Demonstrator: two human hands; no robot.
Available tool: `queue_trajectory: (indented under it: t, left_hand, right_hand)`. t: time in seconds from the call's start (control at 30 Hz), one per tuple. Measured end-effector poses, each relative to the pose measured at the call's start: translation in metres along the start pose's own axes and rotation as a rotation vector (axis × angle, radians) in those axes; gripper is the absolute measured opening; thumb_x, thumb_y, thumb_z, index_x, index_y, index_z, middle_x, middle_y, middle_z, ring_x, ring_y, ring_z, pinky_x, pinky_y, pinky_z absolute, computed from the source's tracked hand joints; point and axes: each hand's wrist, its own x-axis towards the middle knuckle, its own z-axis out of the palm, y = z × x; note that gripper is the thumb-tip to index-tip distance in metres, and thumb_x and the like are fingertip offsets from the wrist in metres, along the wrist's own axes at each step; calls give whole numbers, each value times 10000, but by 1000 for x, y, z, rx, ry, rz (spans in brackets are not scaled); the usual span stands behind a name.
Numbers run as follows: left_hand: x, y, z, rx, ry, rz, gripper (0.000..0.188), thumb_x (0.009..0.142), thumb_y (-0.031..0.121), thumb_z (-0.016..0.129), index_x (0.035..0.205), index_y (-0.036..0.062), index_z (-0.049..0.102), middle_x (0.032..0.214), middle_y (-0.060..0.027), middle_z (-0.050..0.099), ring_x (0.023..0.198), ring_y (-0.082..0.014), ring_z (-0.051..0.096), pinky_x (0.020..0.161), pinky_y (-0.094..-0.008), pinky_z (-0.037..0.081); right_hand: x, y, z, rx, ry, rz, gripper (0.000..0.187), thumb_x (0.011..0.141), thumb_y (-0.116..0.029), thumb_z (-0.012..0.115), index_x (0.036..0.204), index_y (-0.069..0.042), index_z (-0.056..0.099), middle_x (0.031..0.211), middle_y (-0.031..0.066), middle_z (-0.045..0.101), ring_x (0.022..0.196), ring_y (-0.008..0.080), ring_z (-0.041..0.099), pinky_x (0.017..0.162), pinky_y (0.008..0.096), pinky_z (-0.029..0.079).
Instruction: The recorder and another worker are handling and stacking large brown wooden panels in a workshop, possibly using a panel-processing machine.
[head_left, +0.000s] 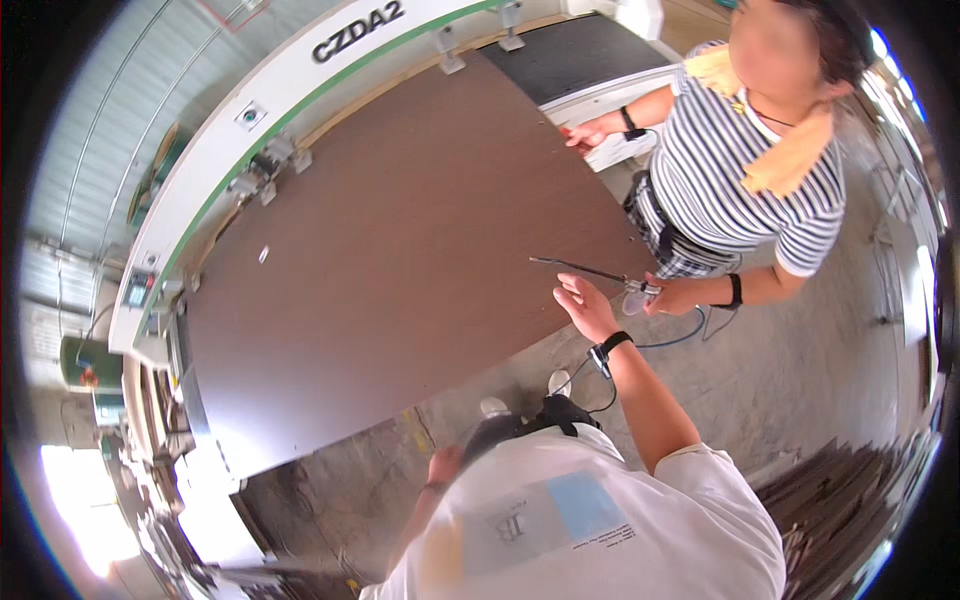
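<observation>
A large brown board lies flat in front of me on a machine. My right hand is held over its near right edge, fingers stretched out and nothing in them. Just past my fingertips, a co-worker's hand grips an air blow gun with a long thin dark nozzle that points left over the board. My left hand hangs low by my side, away from the board. It is blurred and partly hidden, so its fingers cannot be made out.
The co-worker in a striped shirt stands at the board's right edge, other hand at that edge. A blue hose trails near us. The machine's white and green beam arches over the far side, with metal clamps below it.
</observation>
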Motion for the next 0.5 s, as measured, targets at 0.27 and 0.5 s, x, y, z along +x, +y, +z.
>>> queue_trajectory:
  t: [0.27,0.5]
  left_hand:
    - [4,70,-36,-18,-45,16,182,803,210,498,871,98,625,860,-88,648,850,-244,617,694,-372,500]
    - [-23,54,-23,-595,174,-330,286,847,296,510,938,51,625,790,-74,658,747,-188,627,678,-328,481]
  right_hand:
    - [-22,22,74,-147,-551,120,410,818,-438,594,1068,-113,608,1007,81,658,940,177,628,803,298,484]
    - [-75,33,105,-266,-922,19,349,819,-375,601,1005,-81,634,939,92,665,887,221,630,794,321,478]
